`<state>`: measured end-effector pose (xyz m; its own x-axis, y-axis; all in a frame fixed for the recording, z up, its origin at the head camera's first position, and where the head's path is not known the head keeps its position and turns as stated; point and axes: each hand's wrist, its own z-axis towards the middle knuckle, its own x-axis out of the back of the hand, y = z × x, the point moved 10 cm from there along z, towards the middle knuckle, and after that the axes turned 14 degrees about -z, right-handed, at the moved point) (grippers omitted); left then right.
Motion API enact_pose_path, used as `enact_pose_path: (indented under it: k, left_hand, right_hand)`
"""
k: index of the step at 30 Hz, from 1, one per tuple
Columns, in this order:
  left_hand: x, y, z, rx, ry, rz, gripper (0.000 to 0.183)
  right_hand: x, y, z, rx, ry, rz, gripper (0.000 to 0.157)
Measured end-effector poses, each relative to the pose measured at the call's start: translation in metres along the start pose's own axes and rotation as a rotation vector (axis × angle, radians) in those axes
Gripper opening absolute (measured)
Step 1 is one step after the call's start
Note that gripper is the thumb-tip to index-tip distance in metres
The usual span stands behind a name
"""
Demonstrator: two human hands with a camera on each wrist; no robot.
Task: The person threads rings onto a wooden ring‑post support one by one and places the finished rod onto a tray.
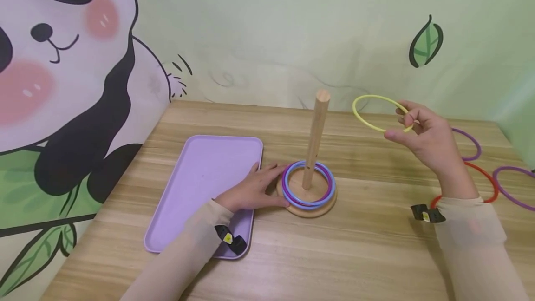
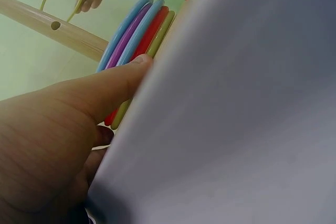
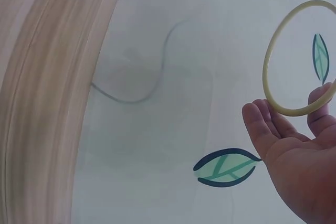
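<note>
Right hand (image 1: 434, 138): fingers are pinching a thin, round yellow ring (image 1: 374, 96), hanging in midair right of the upright wooden post (image 1: 316, 138). Left hand (image 1: 257, 187): fingers are lying extended, thumb touching a stack of 5 coloured rings (image 2: 140, 34) that is encircling the post's foot. A lilac rectangular tray (image 1: 213, 166) is lying left on the wood-grain surface (image 1: 355, 254).

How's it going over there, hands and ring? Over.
Right hand pinching thin round yellow ring, aloft beside wooden peg. Left hand touching stacked blue, purple, red and yellow rings around peg. Nothing visible between yellow ring and peg.
</note>
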<state>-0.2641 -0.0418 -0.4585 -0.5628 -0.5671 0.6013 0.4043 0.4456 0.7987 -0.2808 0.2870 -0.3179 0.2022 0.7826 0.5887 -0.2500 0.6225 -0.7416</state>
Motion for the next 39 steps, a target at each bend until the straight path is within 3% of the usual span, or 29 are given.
enact_pose_path:
  k: [2, 9, 15, 21, 30, 39]
  left_hand:
    - [-0.001, 0.0, 0.001, -0.001, 0.0, 0.001, 0.095]
    - [-0.001, -0.001, 0.002, -0.006, 0.007, -0.001, 0.095]
    - [0.0, -0.002, 0.0, 0.009, 0.005, 0.001, 0.095]
    - [0.0, 0.001, 0.001, 0.0, -0.002, -0.006, 0.095]
    - [0.0, -0.005, -0.003, 0.007, 0.009, -0.001, 0.095]
    - [0.001, 0.0, 0.0, -0.005, 0.005, -0.011, 0.094]
  right_hand:
    - [0.003, -0.003, -0.001, 0.017, 0.012, 0.049, 0.033]
    - [0.012, -0.024, -0.01, 0.102, 0.007, 0.48, 0.022]
    - [0.017, -0.038, -0.012, 0.131, 0.018, 0.486, 0.022]
    - [0.025, -0.047, -0.014, 0.136, 0.075, 0.567, 0.024]
    - [0.028, -0.08, -0.001, 0.263, 0.095, 0.651, 0.025]
    - [0.032, -0.105, 0.003, 0.28, 0.087, 0.62, 0.044]
